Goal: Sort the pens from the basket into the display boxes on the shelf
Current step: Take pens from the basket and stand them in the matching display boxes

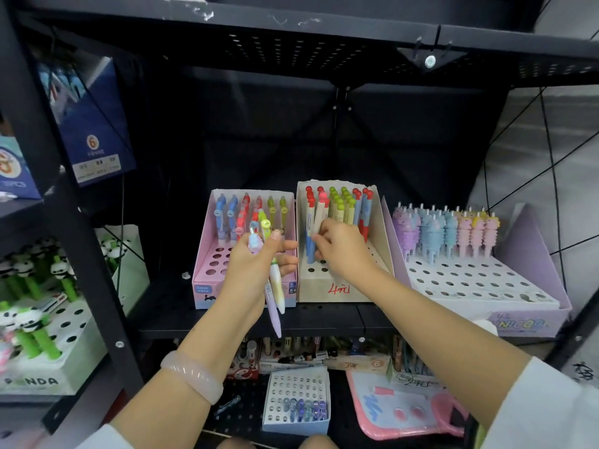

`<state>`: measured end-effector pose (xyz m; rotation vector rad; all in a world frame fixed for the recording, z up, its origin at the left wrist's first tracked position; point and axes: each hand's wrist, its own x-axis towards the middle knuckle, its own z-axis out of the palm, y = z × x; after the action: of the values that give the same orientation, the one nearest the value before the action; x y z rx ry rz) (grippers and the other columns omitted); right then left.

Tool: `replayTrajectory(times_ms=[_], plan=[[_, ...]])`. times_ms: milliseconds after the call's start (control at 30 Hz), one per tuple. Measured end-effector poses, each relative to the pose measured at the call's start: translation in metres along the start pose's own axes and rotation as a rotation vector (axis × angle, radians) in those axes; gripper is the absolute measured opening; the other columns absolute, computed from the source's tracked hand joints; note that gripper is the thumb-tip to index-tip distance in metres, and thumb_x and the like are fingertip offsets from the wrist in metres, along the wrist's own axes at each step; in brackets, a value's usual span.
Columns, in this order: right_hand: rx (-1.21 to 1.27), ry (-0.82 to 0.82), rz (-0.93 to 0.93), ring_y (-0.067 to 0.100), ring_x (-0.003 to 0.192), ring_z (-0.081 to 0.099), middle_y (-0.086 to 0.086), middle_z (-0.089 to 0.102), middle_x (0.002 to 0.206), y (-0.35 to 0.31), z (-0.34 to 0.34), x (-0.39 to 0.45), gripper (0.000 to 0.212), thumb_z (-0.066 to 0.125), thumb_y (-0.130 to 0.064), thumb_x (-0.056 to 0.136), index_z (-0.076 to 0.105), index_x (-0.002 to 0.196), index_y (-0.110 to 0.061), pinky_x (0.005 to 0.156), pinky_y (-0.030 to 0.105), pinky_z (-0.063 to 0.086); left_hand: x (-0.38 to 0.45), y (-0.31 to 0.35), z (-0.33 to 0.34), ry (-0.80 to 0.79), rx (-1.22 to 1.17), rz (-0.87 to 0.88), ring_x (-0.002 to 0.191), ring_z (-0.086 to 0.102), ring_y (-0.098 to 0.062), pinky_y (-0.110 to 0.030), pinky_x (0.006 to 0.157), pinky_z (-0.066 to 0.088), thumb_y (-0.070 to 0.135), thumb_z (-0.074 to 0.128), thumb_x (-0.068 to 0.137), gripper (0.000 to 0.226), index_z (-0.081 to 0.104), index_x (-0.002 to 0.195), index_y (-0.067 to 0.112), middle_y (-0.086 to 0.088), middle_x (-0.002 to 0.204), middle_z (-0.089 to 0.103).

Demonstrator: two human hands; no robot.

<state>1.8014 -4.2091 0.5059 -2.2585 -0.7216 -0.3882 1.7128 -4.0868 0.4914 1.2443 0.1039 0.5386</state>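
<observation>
on the black metal shelf (324,314) stand three display boxes side by side: a pink display box (207,270) on the left, a beige display box (343,291) marked in red in the middle, and a lilac unicorn display box (525,319) on the right. the left hand (251,273) grips a small bundle of pens (274,286) in front of the pink box, fingers curled round them, tips pointing down past the shelf edge, a yellow-green cap sticking up above the fingers. the right hand (338,251) pinches a white-and-blue pen (311,231) with a red top, standing in the holes near the front left of the beige box. a pale bangle (191,375) sits on the left wrist. on the lower shelf lie a pink basket (408,406) and a small blue box (296,398) with a few glittery pens. panda pens (32,286) stand in a box on the neighbouring rack to the left.
</observation>
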Motion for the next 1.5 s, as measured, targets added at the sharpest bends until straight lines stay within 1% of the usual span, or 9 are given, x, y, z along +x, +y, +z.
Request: replayTrajectory(times_ms=[267, 400, 500, 633, 867, 1033, 1167, 1267, 1500], plan=[[-0.217, -0.056, 0.032, 0.02, 0.073, 0.061, 0.007, 0.065, 0.072, 0.0, 0.006, -0.003, 0.025, 0.058, -0.027, 0.091, 0.065, 0.083, -0.004, 0.065, 0.026, 0.046, -0.001, 0.0, -0.003, -0.017, 0.037, -0.001, 0.058, 0.067, -0.013, -0.02, 0.053, 0.053, 0.017, 0.054, 0.092, 0.02, 0.056, 0.1, -0.001, -0.001, 0.067, 0.071], [0.129, 0.052, 0.013, -0.001, 0.06, 0.051, -0.012, 0.055, 0.065, -0.011, -0.006, -0.009, 0.017, 0.055, -0.031, 0.092, 0.061, 0.082, -0.017, 0.058, 0.016, 0.038, -0.004, -0.002, 0.001, -0.046, 0.06, -0.008, 0.055, 0.065, -0.012, -0.02, 0.051, 0.052, 0.017, 0.055, 0.092, 0.019, 0.058, 0.098, -0.001, -0.004, 0.07, 0.069], [0.44, -0.115, 0.024, -0.009, 0.059, 0.053, -0.018, 0.059, 0.063, -0.024, -0.017, -0.013, 0.018, 0.054, -0.035, 0.092, 0.065, 0.08, -0.026, 0.055, 0.006, 0.04, -0.006, -0.004, 0.01, -0.095, 0.092, 0.0, 0.055, 0.064, -0.012, -0.021, 0.053, 0.053, 0.014, 0.055, 0.092, 0.016, 0.057, 0.101, 0.001, -0.003, 0.068, 0.069], [0.5, -0.268, 0.059, -0.004, 0.058, 0.054, -0.011, 0.06, 0.067, -0.03, -0.023, -0.012, 0.018, 0.061, -0.03, 0.089, 0.068, 0.079, -0.017, 0.055, 0.012, 0.043, -0.008, -0.005, 0.015, -0.137, 0.115, -0.008, 0.056, 0.066, -0.014, -0.022, 0.055, 0.054, 0.012, 0.054, 0.092, 0.006, 0.056, 0.094, 0.006, -0.003, 0.069, 0.071], [0.635, 0.016, 0.049, -0.001, 0.057, 0.059, -0.001, 0.064, 0.07, -0.05, -0.036, 0.017, 0.015, 0.054, -0.023, 0.094, 0.062, 0.085, -0.014, 0.056, 0.014, 0.049, 0.0, 0.006, -0.009, -0.036, 0.143, 0.011, 0.069, 0.07, -0.019, -0.027, 0.056, 0.056, 0.031, 0.049, 0.095, 0.019, 0.062, 0.092, 0.017, -0.003, 0.076, 0.071], [0.348, 0.18, -0.059, 0.01, 0.071, 0.067, 0.004, 0.069, 0.078, -0.071, -0.033, 0.047, 0.01, 0.058, -0.025, 0.091, 0.056, 0.091, -0.015, 0.068, 0.024, 0.055, 0.014, 0.028, -0.042, 0.071, 0.218, -0.025, 0.037, 0.047, -0.009, -0.019, 0.036, 0.04, 0.04, 0.049, 0.093, 0.022, 0.052, 0.087, 0.018, 0.001, 0.054, 0.059], [0.035, 0.046, -0.01, 0.026, 0.087, 0.065, 0.014, 0.067, 0.092, -0.079, -0.014, 0.064, 0.024, 0.058, -0.026, 0.091, 0.055, 0.1, -0.004, 0.079, 0.037, 0.052, 0.028, 0.042, -0.053, 0.068, 0.259, -0.032, 0.04, 0.038, -0.005, -0.017, 0.037, 0.034, 0.038, 0.053, 0.092, 0.028, 0.046, 0.077, 0.015, 0.004, 0.057, 0.046], [-0.089, -0.028, 0.028, 0.033, 0.09, 0.063, 0.019, 0.063, 0.101, -0.081, 0.004, 0.065, 0.02, 0.055, -0.02, 0.092, 0.053, 0.099, -0.001, 0.073, 0.038, 0.051, 0.038, 0.051, -0.056, 0.045, 0.153, -0.134, 0.042, 0.039, -0.008, -0.019, 0.038, 0.034, 0.034, 0.043, 0.097, 0.027, 0.053, 0.091, 0.01, -0.001, 0.06, 0.045], [-0.178, 0.031, 0.002, 0.035, 0.091, 0.06, 0.019, 0.06, 0.103, -0.083, 0.017, 0.066, 0.022, 0.051, -0.021, 0.095, 0.052, 0.103, 0.0, 0.069, 0.038, 0.045, 0.038, 0.046, -0.064, 0.058, -0.006, -0.162, 0.045, 0.038, -0.01, -0.018, 0.036, 0.036, 0.017, 0.035, 0.096, 0.019, 0.051, 0.088, 0.009, -0.005, 0.067, 0.05]])
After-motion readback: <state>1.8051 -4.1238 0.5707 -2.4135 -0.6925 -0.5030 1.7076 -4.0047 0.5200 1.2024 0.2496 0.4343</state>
